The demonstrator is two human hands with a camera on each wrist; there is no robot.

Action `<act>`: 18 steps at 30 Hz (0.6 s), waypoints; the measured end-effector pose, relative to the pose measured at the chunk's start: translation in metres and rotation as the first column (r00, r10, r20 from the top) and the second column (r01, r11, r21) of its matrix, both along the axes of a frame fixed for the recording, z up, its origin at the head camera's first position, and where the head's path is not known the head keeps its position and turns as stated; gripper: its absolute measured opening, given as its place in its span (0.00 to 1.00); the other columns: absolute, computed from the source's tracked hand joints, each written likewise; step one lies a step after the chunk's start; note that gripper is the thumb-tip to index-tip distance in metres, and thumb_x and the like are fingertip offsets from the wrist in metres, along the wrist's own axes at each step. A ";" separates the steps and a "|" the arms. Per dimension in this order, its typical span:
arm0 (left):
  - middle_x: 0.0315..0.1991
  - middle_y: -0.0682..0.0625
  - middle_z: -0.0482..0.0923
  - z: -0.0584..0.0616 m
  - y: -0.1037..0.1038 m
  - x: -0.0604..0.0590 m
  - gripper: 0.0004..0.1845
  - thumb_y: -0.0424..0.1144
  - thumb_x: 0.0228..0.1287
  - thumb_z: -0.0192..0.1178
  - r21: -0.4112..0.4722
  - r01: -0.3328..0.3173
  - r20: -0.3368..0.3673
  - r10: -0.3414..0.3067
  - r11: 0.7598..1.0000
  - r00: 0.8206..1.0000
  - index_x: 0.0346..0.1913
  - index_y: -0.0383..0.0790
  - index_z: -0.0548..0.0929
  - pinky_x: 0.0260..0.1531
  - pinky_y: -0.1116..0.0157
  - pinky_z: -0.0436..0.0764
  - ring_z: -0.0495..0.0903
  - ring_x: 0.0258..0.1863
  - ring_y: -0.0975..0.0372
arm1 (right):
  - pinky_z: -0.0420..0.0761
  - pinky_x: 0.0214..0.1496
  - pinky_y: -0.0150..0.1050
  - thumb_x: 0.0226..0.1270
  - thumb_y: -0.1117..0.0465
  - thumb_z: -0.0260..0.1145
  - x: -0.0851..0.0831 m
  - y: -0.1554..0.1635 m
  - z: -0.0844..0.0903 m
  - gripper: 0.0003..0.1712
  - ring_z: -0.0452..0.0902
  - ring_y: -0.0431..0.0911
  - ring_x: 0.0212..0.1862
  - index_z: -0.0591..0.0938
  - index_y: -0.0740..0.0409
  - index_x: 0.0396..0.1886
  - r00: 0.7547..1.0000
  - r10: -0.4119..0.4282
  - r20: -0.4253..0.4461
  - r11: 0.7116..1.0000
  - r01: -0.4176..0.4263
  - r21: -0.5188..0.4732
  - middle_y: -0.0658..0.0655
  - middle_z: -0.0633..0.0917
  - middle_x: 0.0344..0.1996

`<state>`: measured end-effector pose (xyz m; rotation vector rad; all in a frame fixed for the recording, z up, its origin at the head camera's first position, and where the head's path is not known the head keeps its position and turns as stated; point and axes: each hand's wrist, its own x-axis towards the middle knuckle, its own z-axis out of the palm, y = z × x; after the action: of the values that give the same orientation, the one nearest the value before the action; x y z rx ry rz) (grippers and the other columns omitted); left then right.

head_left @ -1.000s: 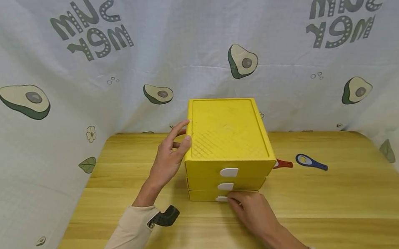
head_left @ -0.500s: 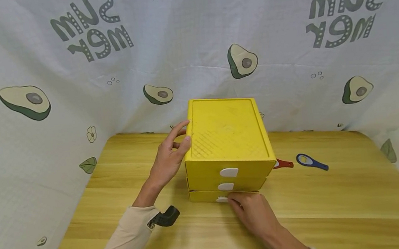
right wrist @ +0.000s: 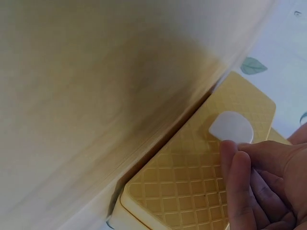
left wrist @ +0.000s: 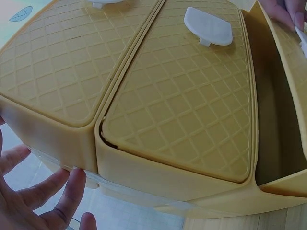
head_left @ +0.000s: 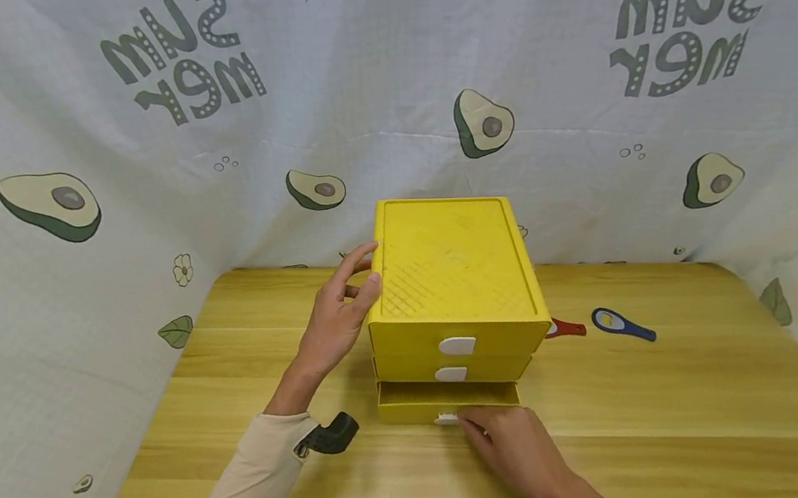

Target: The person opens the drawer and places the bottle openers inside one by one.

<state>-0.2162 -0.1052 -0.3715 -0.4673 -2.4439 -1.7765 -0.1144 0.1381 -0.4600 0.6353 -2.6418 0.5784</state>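
Step in hand, by the look of it: pulling out the bottom drawer [head_left: 447, 399] of the yellow cabinet [head_left: 454, 292], which sits mid-table [head_left: 694, 420] w/ its back near the cloth backdrop [head_left: 376, 75]. The drawer is out a short way; dark gap shows behind its front panel, nothing inside visible.

Right hand [head_left: 519, 448] has fingertips curled onto the drawer's white tab [head_left: 447, 418], pinching it; wrist view shows fingers [right wrist: 240, 179] bunched together just under the tab [right wrist: 231, 127]. Left hand [head_left: 335, 316] braces the cabinet's left side, fingers straight & slightly spread, flat against the wall.

Next move prob. calls for a straight pull toward the person, left hand holding firm so the light cabinet doesn't slide along.

Materials: cabinet is hard molded plastic, boxy w/ rounded corners, diamond-grid embossing on lid & drawer fronts; 3 drawers, each w/ a smooth white half-round tab. Table is pale wood-grain, smooth. Backdrop is thin crinkled fabric, avocado print. Right of the cabinet lie a red handle [head_left: 567, 329] & a blue tool [head_left: 622, 323], too small to tell what.
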 end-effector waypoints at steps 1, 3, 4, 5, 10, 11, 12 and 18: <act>0.69 0.44 0.68 0.000 0.000 0.000 0.26 0.49 0.78 0.50 0.000 -0.002 0.001 0.002 1.000 1.000 0.76 0.60 0.64 0.39 0.59 0.77 0.77 0.47 0.50 | 0.76 0.27 0.28 0.52 0.66 0.79 0.002 0.000 0.000 0.06 0.72 0.27 0.25 0.89 0.51 0.28 1.000 0.004 -0.001 1.000 -0.004 0.000 0.44 0.88 0.24; 0.69 0.44 0.68 0.000 0.000 0.001 0.26 0.50 0.78 0.50 -0.002 -0.003 0.004 0.003 1.000 1.000 0.76 0.60 0.64 0.39 0.59 0.77 0.77 0.47 0.50 | 0.77 0.27 0.28 0.52 0.65 0.79 0.005 0.000 0.001 0.06 0.72 0.27 0.25 0.89 0.51 0.28 1.000 0.010 -0.001 1.000 -0.010 0.005 0.44 0.88 0.24; 0.69 0.44 0.68 0.000 0.001 0.001 0.26 0.50 0.78 0.50 -0.002 -0.004 0.006 0.004 1.000 1.000 0.76 0.60 0.64 0.39 0.59 0.77 0.77 0.47 0.50 | 0.77 0.27 0.28 0.53 0.65 0.79 0.006 0.000 0.001 0.06 0.72 0.27 0.25 0.89 0.51 0.28 1.000 0.015 0.004 1.000 -0.015 0.003 0.44 0.88 0.24; 0.69 0.44 0.68 0.001 0.001 0.001 0.26 0.50 0.78 0.50 -0.002 -0.005 0.007 0.005 1.000 1.000 0.76 0.60 0.64 0.39 0.58 0.78 0.77 0.47 0.50 | 0.77 0.27 0.28 0.54 0.65 0.78 0.008 0.000 0.002 0.05 0.72 0.26 0.25 0.89 0.51 0.28 1.000 0.019 0.008 1.000 -0.019 0.003 0.44 0.88 0.24; 0.69 0.44 0.68 0.000 0.001 0.001 0.26 0.49 0.78 0.50 -0.002 -0.006 0.005 0.006 1.000 1.000 0.76 0.60 0.64 0.42 0.51 0.79 0.77 0.48 0.49 | 0.78 0.28 0.28 0.55 0.65 0.77 0.015 0.002 0.002 0.05 0.75 0.26 0.27 0.89 0.50 0.28 0.999 0.035 0.010 0.999 -0.035 0.019 0.43 0.89 0.25; 0.70 0.44 0.68 0.000 0.001 0.001 0.26 0.49 0.78 0.50 -0.001 -0.005 0.004 0.005 1.000 1.000 0.76 0.60 0.64 0.42 0.51 0.79 0.77 0.48 0.49 | 0.79 0.28 0.29 0.55 0.65 0.77 0.016 0.002 0.001 0.05 0.77 0.27 0.28 0.89 0.50 0.28 0.999 0.039 0.003 0.999 -0.039 0.024 0.43 0.89 0.26; 0.70 0.44 0.68 0.000 0.001 0.001 0.26 0.49 0.78 0.50 0.000 -0.004 0.004 0.004 1.000 1.000 0.76 0.60 0.64 0.42 0.50 0.79 0.77 0.48 0.49 | 0.80 0.29 0.29 0.55 0.65 0.77 0.018 0.002 0.001 0.05 0.79 0.28 0.28 0.89 0.50 0.28 0.999 0.043 0.000 0.999 -0.043 0.027 0.43 0.89 0.26; 0.70 0.44 0.68 0.000 0.001 0.001 0.26 0.50 0.78 0.50 0.001 -0.004 0.006 0.004 1.000 1.000 0.76 0.60 0.64 0.40 0.54 0.79 0.77 0.48 0.49 | 0.80 0.29 0.29 0.54 0.63 0.78 0.026 0.005 -0.002 0.06 0.80 0.28 0.30 0.88 0.48 0.27 0.997 0.072 -0.020 0.997 -0.071 0.038 0.41 0.89 0.27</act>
<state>-0.2151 -0.1038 -0.3713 -0.4575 -2.4459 -1.7799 -0.0884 0.1428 -0.4616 0.7451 -2.6243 0.5408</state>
